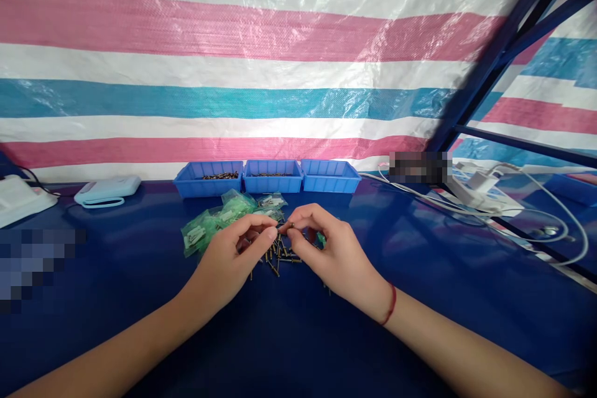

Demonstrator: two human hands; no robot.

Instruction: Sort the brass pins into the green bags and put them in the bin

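My left hand [242, 245] is closed in a pinch, thumb against forefinger; what it holds, if anything, is too small to make out. Almost touching it, my right hand [333, 252] pinches a small brownish metal piece [286, 227] between thumb and forefinger. Under and between both hands lies a loose pile of thin, screw-like metal pieces [275, 258], some gold-toned and partly hidden by my fingers. Behind my left hand are several clear green plastic bags [205, 230] with pale pieces inside.
Three blue bins stand along the back: the left bin [208, 186] and middle bin [273, 184] hold small metal parts, beside the right bin [331, 183]. A pale blue device [108, 191] lies left. White cables [420, 196] and a power strip [485, 196] lie right.
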